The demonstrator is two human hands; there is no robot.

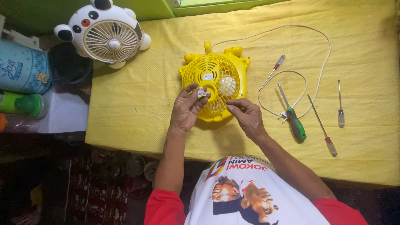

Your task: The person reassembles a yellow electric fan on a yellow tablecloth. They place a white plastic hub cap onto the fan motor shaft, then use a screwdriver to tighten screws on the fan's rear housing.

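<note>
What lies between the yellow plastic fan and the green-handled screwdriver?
Head view: the right hand and a loop of white power cord on the yellow cloth.

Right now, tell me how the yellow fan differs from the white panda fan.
The yellow fan lies on the yellow cloth under both hands; the white panda fan sits at the cloth's far left corner, untouched. The yellow fan is one colour all over; the panda fan is white with black ears and eye patches. The left hand pinches a small pale part at the yellow fan's grille; the right hand is beside it. Both are small, round-grilled, animal-shaped fans.
</note>
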